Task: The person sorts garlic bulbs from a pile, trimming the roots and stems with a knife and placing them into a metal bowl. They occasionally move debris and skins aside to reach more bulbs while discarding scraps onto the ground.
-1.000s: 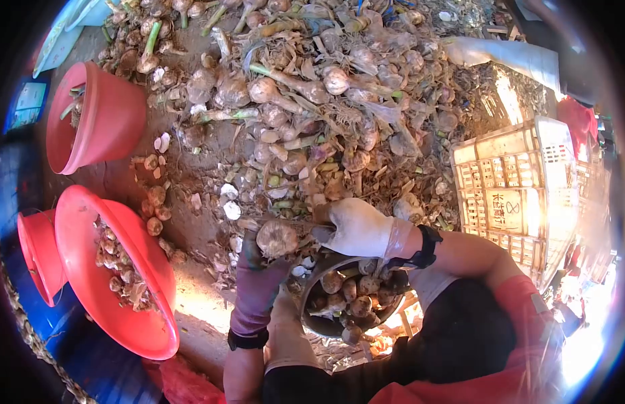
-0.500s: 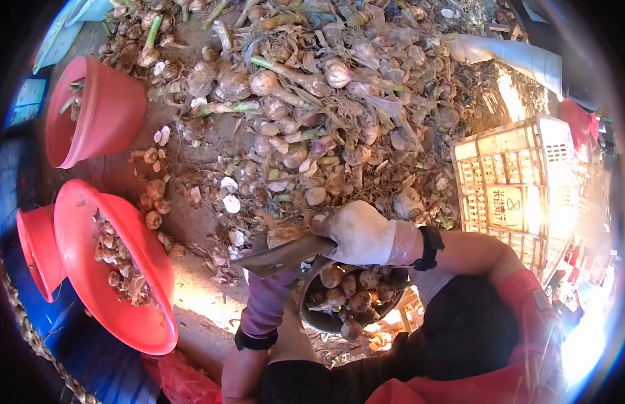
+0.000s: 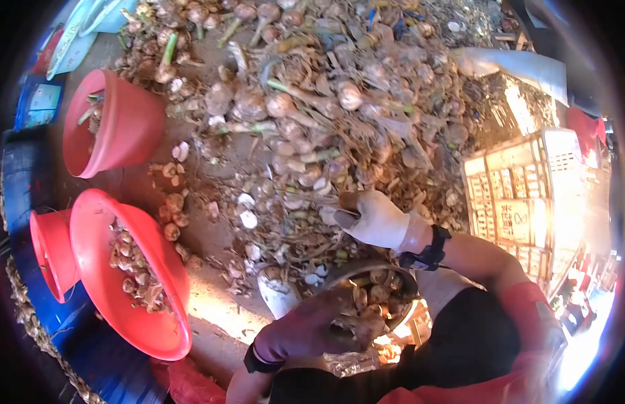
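Dirt ground [image 3: 211, 242] strewn with garlic, red basins — left hand [image 3: 356, 323] in metal bowl, grip unclear, right hand [image 3: 369, 217] clenched.

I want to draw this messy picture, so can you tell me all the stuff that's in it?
Garlic pile: one big heap, brown and whitish, on the ground at top middle.
Red basins: three, along the left; the nearest holds trimmed bulbs.
Metal bowl: one, grey, full of bulbs, at the person's lap.
Plastic crate: one, pale yellow, on the right.
Loose bulbs: several, brown, on the dirt beside the basins.
Left hand: purple glove, over the bowl's rim.
Right hand: white glove, reaching into the pile, fingers pinched on something small.
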Action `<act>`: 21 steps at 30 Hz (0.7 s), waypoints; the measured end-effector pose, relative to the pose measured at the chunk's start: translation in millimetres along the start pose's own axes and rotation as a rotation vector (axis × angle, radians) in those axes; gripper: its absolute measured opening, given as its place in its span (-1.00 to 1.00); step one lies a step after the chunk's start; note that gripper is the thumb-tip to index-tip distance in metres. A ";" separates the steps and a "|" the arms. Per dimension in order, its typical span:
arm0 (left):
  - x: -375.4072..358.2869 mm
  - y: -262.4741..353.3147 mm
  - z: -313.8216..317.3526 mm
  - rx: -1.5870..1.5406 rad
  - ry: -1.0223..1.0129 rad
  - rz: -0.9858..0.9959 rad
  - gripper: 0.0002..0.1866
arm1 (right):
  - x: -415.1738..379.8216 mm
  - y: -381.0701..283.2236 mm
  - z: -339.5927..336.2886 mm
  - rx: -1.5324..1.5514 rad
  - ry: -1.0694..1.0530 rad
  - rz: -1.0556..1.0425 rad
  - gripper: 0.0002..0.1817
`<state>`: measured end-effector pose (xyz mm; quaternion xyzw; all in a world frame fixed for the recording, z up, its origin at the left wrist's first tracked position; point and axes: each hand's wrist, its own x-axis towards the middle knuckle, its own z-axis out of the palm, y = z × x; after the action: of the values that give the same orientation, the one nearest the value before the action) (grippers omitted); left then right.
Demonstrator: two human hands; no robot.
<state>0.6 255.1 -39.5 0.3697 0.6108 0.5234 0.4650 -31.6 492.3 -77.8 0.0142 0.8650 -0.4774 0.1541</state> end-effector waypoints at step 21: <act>14.5 -90.2 -136.6 -0.722 0.882 -0.230 -0.51 | -0.7 29.8 -10.0 0.222 -0.099 0.085 -0.79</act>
<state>-131.0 212.2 -128.1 -0.1339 0.5660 0.7491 0.3171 -28.3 516.9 -97.1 0.0441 0.7968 -0.5633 0.2140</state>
